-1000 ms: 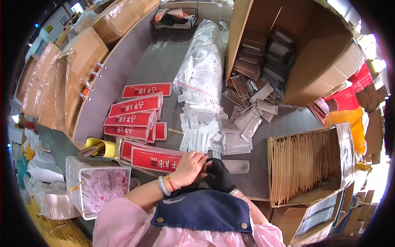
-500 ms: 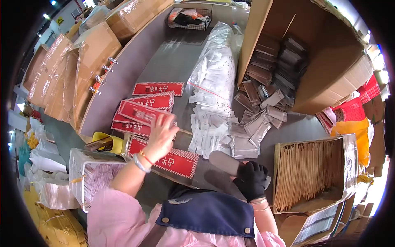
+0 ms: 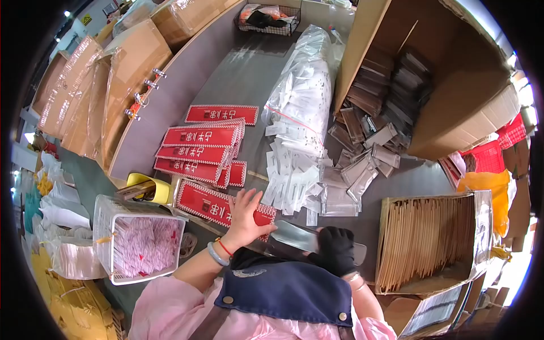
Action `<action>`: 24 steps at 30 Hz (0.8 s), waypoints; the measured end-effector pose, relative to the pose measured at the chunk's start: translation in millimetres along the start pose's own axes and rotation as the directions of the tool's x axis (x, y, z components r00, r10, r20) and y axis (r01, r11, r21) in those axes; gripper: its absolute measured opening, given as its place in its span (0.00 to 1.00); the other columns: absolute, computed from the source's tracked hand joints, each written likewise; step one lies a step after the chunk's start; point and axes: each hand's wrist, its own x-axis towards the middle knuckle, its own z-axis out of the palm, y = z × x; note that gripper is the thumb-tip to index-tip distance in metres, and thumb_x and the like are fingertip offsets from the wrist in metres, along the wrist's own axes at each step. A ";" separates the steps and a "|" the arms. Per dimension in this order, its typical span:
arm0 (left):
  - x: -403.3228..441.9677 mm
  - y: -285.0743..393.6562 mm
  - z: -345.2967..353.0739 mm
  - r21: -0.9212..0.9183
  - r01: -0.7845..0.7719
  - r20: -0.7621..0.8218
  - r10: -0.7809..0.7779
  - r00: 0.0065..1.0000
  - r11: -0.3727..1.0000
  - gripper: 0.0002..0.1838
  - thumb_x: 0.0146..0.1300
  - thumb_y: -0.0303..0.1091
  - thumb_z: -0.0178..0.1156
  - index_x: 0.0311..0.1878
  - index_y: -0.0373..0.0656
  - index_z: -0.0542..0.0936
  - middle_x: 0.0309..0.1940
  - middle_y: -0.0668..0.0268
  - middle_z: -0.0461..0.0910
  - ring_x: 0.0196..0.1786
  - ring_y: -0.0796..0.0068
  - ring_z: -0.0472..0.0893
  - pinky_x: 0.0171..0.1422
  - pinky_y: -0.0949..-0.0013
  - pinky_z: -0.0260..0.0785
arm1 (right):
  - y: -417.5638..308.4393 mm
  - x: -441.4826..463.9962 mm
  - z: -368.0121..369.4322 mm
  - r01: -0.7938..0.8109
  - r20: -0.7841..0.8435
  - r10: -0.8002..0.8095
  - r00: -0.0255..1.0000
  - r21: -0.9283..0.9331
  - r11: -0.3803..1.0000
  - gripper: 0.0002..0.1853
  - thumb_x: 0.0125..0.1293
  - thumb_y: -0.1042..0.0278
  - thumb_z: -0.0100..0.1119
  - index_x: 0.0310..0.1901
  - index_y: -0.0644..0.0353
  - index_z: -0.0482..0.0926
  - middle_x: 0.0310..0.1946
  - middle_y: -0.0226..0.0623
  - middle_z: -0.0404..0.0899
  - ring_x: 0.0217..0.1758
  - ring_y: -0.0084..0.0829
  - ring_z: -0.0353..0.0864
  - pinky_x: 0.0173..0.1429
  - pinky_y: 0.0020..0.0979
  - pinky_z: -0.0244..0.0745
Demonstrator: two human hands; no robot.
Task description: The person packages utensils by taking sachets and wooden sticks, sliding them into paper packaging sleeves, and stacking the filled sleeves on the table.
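Note:
My left hand (image 3: 248, 216) is open, its fingers spread over the right part of a red printed packet (image 3: 205, 202) with a checked border. Its thumb is close to the end of a flat, shiny grey strip (image 3: 294, 236); I cannot tell whether they touch. My right hand (image 3: 335, 249), in a black fingerless glove, is closed around that strip, which sticks out on both sides. Beyond my left hand lies an overlapping stack of similar red packets (image 3: 198, 137). Small white sachets (image 3: 289, 181) are heaped ahead of my hands.
A clear bag of white sachets (image 3: 306, 85) lies up the table. Brown flat packs (image 3: 362, 170) spill from a large carton (image 3: 453, 85). A box of wooden sticks (image 3: 425, 238) stands right. At left are a white basket (image 3: 107, 249) and a yellow container (image 3: 163, 192).
The red packet that was in my left hand now lies on the stack. My left hand has moved right and toward me, to the nearer packet. My right hand has shifted slightly left with the strip.

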 end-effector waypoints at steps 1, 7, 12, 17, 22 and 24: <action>-0.3 0.8 0.8 0.023 0.010 0.007 -0.010 1.000 1.000 0.55 0.37 0.54 0.80 0.68 0.39 0.68 0.66 0.51 0.66 0.73 0.45 0.57 0.75 0.31 0.42 | -2.7 5.7 10.1 0.003 0.045 -0.005 0.999 0.046 0.999 0.31 0.46 0.44 0.72 0.47 0.57 0.77 0.43 0.42 0.77 0.49 0.44 0.75 0.58 0.48 0.61; 23.8 8.5 -12.9 -0.145 -0.126 0.022 0.130 0.991 0.981 0.41 0.45 0.50 0.77 0.60 0.38 0.74 0.56 0.53 0.77 0.62 0.50 0.73 0.68 0.36 0.54 | -28.1 33.1 28.7 0.121 -0.186 -0.088 0.979 0.175 0.977 0.32 0.48 0.46 0.72 0.52 0.54 0.77 0.49 0.39 0.77 0.55 0.41 0.74 0.60 0.47 0.61; 85.5 30.4 33.2 -0.047 -0.052 0.123 0.058 0.991 0.998 0.24 0.52 0.48 0.74 0.40 0.37 0.79 0.33 0.53 0.82 0.38 0.51 0.83 0.43 0.56 0.75 | 30.7 3.2 6.4 -0.089 -0.367 0.140 0.920 0.153 0.984 0.27 0.51 0.58 0.74 0.53 0.56 0.77 0.52 0.40 0.78 0.56 0.43 0.75 0.62 0.45 0.64; 109.1 26.2 43.2 -0.145 -0.002 0.182 0.029 0.983 0.989 0.17 0.55 0.41 0.71 0.36 0.36 0.81 0.30 0.53 0.83 0.36 0.52 0.84 0.41 0.56 0.75 | 70.1 -44.3 -22.1 -0.302 -0.472 0.338 0.814 0.153 0.941 0.24 0.52 0.64 0.72 0.51 0.58 0.78 0.50 0.43 0.79 0.56 0.47 0.74 0.63 0.47 0.64; 115.2 26.7 25.4 -0.157 0.001 0.107 0.016 0.994 0.988 0.11 0.54 0.37 0.70 0.34 0.39 0.84 0.28 0.54 0.84 0.32 0.55 0.85 0.39 0.59 0.76 | 94.1 -70.9 -34.5 -0.417 -0.552 0.407 0.728 0.114 0.902 0.22 0.52 0.72 0.72 0.50 0.60 0.79 0.51 0.44 0.79 0.57 0.49 0.75 0.62 0.45 0.68; 122.5 34.7 13.9 -0.127 -0.026 0.106 0.039 0.994 0.992 0.09 0.53 0.36 0.71 0.31 0.41 0.86 0.26 0.56 0.84 0.31 0.57 0.85 0.38 0.62 0.77 | 104.8 -78.8 -35.5 -0.442 -0.600 0.411 0.686 0.104 0.891 0.22 0.53 0.73 0.71 0.51 0.61 0.78 0.50 0.44 0.79 0.57 0.48 0.75 0.64 0.45 0.68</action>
